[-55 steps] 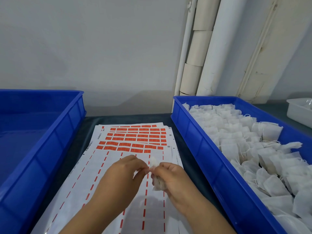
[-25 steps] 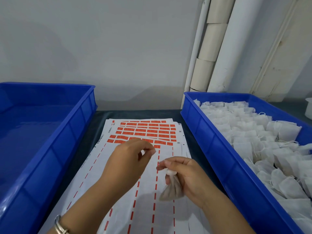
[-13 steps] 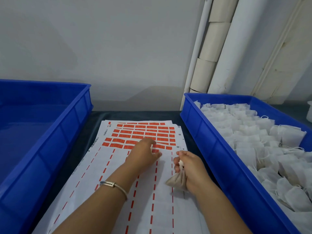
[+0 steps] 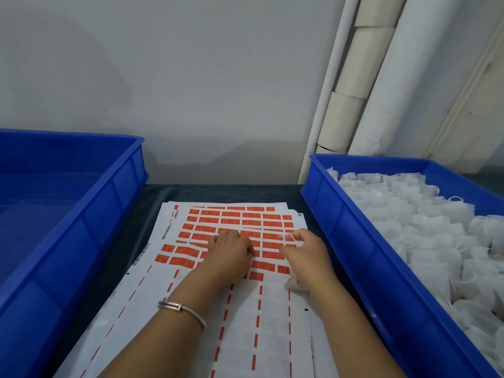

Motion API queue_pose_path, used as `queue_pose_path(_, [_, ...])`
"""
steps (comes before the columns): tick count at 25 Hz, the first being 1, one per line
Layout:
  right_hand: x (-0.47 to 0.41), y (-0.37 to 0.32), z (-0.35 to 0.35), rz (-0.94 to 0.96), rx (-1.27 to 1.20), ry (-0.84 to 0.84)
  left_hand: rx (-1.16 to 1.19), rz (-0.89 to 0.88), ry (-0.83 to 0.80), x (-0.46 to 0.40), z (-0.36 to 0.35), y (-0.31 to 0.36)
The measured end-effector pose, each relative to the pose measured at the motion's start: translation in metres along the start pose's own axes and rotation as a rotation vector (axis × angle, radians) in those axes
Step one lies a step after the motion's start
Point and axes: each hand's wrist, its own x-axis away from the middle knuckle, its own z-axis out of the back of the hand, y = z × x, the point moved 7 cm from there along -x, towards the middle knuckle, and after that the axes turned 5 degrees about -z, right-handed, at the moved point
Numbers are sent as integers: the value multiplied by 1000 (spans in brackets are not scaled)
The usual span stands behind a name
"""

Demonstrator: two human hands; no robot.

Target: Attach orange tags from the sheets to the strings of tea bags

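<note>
White sheets [image 4: 245, 323] lie stacked on the dark table between two blue crates. Rows of orange tags [image 4: 234, 219] fill their far part. My left hand [image 4: 230, 255] lies on the orange tags, fingers curled down onto them; whether it pinches a tag I cannot see. My right hand [image 4: 305, 255] holds a tea bag [image 4: 293, 283] whose body pokes out under the wrist, and its fingers pinch the thin white string [image 4: 290, 237] just over the tags at the sheet's right edge.
A blue crate [image 4: 354, 241] on the right holds several white tea bags [image 4: 436, 227]. Another blue crate [image 4: 90, 227] stands on the left, nothing visible inside it. White pipes [image 4: 354, 77] run up the wall behind. A silver bracelet [image 4: 181, 309] is on my left wrist.
Both hands moved forward from the bare part of the sheet onto the orange tag rows. My right hand carried the tea bag along and now holds its string at the tags.
</note>
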Motion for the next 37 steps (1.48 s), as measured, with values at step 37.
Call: queue_pose_path(37, [22,-14,-10,148,75,-522,652,155,270,85,30,17])
